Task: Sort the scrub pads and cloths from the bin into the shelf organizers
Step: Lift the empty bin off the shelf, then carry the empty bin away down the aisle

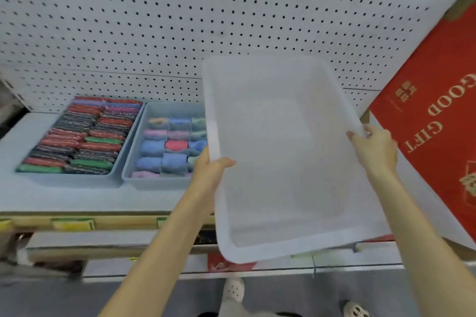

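Curling my left hand (pixel 206 172) and right hand (pixel 373 149) round its rims, I held the translucent plastic bin (pixel 278 149) right of the grey divided organizer (pixel 154 184).

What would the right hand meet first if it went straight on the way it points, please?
The right hand grips the bin, so that comes first; beyond it, probably the pegboard, though depth is unclear.

bin (pixel 283 162) in left hand (pixel 209 170), right hand (pixel 374 150)
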`<action>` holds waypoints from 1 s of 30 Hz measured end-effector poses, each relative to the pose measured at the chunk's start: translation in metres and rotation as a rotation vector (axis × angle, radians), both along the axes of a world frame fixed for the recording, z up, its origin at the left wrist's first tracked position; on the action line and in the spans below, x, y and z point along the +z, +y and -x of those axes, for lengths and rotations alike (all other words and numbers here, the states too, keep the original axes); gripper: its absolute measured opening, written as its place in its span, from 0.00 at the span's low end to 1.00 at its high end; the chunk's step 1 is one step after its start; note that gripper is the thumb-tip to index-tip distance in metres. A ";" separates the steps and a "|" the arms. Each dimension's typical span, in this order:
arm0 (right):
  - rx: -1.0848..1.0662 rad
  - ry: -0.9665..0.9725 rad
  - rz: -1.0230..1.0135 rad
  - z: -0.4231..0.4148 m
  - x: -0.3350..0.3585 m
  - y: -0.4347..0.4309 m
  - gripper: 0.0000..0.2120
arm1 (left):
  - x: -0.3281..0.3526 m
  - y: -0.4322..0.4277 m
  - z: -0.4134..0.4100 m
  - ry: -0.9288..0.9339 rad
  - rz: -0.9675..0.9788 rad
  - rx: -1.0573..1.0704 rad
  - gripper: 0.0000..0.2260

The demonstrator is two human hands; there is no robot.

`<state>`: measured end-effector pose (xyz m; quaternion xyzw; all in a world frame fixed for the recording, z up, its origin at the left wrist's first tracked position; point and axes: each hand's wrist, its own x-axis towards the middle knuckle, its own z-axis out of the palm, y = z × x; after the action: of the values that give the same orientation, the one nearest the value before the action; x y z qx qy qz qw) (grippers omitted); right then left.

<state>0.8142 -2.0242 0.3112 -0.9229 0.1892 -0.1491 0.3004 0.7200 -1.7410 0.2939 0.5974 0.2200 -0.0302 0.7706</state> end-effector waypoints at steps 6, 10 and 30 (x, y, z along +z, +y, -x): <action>0.252 -0.029 -0.127 0.027 0.032 0.085 0.12 | 0.033 0.073 0.085 -0.050 -0.027 0.168 0.15; 0.480 0.044 -0.269 0.049 0.037 0.179 0.16 | 0.043 0.138 0.157 -0.046 -0.122 0.394 0.14; 1.565 0.492 -0.427 0.221 -0.023 0.683 0.24 | -0.022 0.378 0.430 0.566 -0.524 1.411 0.31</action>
<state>0.5934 -1.3407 0.2881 -0.7173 -0.4200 0.3460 0.4352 0.2902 -1.3628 0.2716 0.4484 0.7326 0.3663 0.3578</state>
